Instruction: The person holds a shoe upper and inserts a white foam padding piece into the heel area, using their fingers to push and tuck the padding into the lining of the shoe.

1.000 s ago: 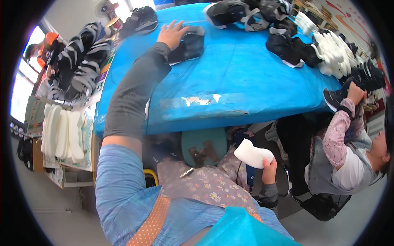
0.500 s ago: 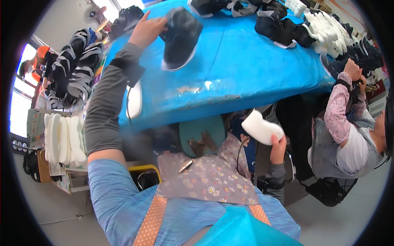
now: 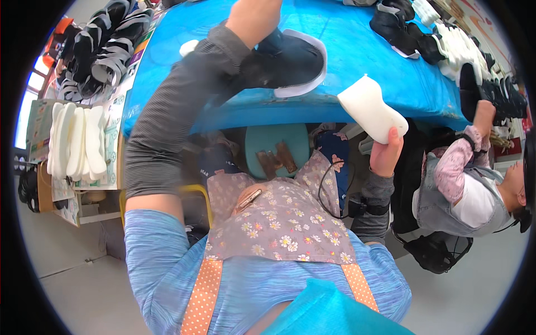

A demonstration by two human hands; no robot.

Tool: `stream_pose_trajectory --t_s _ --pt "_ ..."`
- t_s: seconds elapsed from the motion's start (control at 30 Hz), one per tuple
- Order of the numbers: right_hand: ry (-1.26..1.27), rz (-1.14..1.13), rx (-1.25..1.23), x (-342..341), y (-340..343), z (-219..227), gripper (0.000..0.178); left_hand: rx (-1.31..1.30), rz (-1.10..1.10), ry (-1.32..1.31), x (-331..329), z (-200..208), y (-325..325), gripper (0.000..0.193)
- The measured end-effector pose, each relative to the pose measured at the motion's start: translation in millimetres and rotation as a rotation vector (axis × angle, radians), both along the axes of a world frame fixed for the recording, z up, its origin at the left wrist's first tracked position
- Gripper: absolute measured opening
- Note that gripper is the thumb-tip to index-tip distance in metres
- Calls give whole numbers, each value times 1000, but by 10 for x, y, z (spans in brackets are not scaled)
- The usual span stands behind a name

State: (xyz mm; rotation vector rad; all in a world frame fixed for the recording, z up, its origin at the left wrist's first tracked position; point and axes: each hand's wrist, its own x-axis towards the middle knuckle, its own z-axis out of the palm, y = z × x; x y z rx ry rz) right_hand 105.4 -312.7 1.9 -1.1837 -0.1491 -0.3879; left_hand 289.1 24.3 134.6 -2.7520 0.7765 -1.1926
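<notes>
Blue, wrinkled sheeting covers the broad tabletop (image 3: 340, 33), probably to guard whatever is laid on it. At its right side sits a co-worker in a grey vest and pink patterned sleeves (image 3: 460, 187), arms raised to dark shoes. A grey floral cloth apron (image 3: 279, 223) spreads over the person's lap, likely shielding the clothes. Beyond the tabletop's left edge, black-and-grey fabric shoe pieces (image 3: 100, 47) crowd in rows, apparently nested to save room. Nearer, a row of long, wavy-edged white forms (image 3: 78, 142) stands side by side, perhaps so that each can be taken singly. A black, pale-edged shoe upper (image 3: 287, 64) is over the tabletop's near part, directly below the left hand (image 3: 255, 19); its fingers run out of view, so I cannot tell how that grip is set. A smooth, curved white form (image 3: 373, 109) is up before the near edge, pinched at its lower end between thumb and fingers of the right hand (image 3: 385, 153), a hold that seems to leave most of it exposed
</notes>
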Motion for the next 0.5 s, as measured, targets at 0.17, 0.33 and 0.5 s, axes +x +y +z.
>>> stream_pose_trajectory --t_s 0.17,0.33,0.5 --pt "4 104 -27 19 244 87 53 -530 -206 658 23 -573 91 59" --pt "-21 190 93 82 398 143 41 -552 -118 485 -360 -682 48 67" --pt "-50 236 16 184 493 201 47 -350 -103 155 -349 -696 97 39"
